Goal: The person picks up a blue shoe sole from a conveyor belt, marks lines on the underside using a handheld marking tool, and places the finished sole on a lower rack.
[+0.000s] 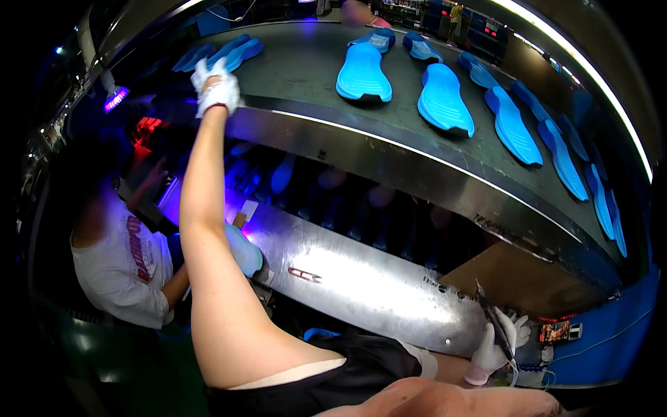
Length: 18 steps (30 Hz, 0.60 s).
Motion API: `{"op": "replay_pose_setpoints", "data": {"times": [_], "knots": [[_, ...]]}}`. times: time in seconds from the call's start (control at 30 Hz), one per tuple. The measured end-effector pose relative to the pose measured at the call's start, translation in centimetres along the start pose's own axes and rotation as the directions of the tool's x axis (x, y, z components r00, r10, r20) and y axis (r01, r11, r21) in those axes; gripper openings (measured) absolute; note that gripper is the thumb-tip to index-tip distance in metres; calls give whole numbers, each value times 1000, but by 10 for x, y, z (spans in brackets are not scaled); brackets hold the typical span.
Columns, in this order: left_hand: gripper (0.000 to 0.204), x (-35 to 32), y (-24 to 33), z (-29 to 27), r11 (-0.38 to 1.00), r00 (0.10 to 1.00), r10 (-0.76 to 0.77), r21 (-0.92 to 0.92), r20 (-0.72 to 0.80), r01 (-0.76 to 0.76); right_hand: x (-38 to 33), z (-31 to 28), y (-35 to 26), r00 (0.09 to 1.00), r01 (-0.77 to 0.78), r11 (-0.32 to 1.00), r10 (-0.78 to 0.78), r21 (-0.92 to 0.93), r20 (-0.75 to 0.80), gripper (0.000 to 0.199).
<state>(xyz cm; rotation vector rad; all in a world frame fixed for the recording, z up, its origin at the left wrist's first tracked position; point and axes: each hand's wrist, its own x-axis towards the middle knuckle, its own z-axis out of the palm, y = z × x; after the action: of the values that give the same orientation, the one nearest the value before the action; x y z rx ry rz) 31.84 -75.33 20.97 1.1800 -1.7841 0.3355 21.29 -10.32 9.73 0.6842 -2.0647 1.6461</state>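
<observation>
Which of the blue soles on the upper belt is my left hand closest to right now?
The blue sole at the belt's far left, just right of your gloved left hand. The other soles, like the large middle sole, lie well to the right.

Open belt [306, 66] between left grip [217, 89] and nearest blue sole [363, 75]; soles crowded rightward.

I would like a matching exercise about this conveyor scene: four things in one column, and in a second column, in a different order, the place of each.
Things:
1. left hand
2. right hand
3. blue shoe soles
4. co-worker in white shirt

Places:
a. at the lower right, holding a thin dark tool
b. lying in rows on the upper belt
c. seated at the far left, below the belt
d. stretched up to the belt's left end, in a white glove

Pairs: 1-d, 2-a, 3-b, 4-c
</observation>
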Motion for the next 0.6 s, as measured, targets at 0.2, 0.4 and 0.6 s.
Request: {"op": "replay_pose_setpoints", "data": {"times": [0.2,0.4,0.6], "knots": [[39,54,-10,5,917,798,-387,285,462,280,3,20,5,999,-32,999,34,-37,36,29],[32,45,17,6,892,845,-312,439,434,103,5,19,4,999,-33,984,39,-175,34,29],[33,61,-23,23,942,803,-335,193,494,274,3,11,7,998,-62,997,61,-38,-26,27]]}}
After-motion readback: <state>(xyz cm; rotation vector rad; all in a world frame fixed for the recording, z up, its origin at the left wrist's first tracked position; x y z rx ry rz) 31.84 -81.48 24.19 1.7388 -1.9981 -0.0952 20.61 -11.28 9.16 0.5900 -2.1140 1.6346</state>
